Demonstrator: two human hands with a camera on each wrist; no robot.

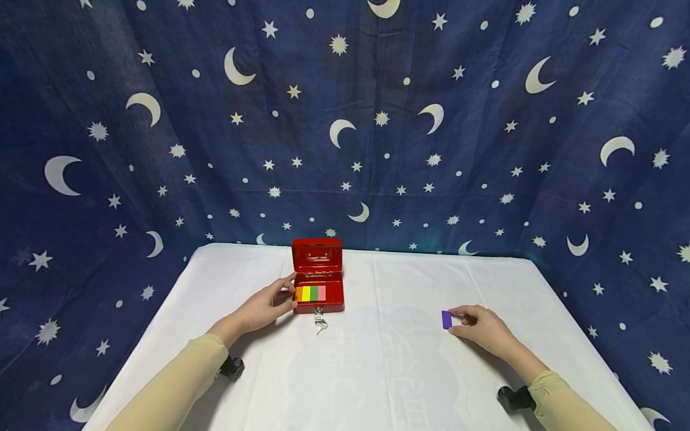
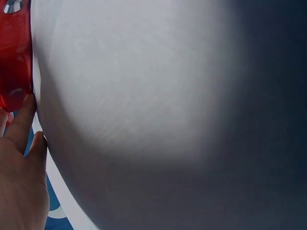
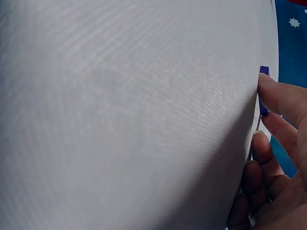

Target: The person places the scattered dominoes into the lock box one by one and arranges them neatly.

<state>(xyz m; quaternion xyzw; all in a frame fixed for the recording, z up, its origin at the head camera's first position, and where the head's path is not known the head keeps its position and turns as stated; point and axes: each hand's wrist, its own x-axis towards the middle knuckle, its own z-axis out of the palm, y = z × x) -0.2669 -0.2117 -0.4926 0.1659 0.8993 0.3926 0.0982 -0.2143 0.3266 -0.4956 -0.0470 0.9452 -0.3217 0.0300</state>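
Note:
A red metal cash box (image 1: 335,293) stands on the table with its lid (image 1: 317,256) raised. Orange, yellow, green and pink strips lie side by side in its left part, the green strip (image 1: 314,293) among them. My left hand (image 1: 265,305) rests against the box's left side, thumb near the front corner and fingers spread toward the back; the left wrist view shows fingertips right at the red wall (image 2: 17,62). Well to the right, my right hand (image 1: 485,328) pinches a small purple block (image 1: 446,319) between thumb and fingers, close over the table.
From the lock at the box's front hang small keys (image 1: 321,327). White cloth (image 1: 372,359) covers the table. A dark blue curtain (image 1: 377,149) with moons and stars rises behind and at both sides.

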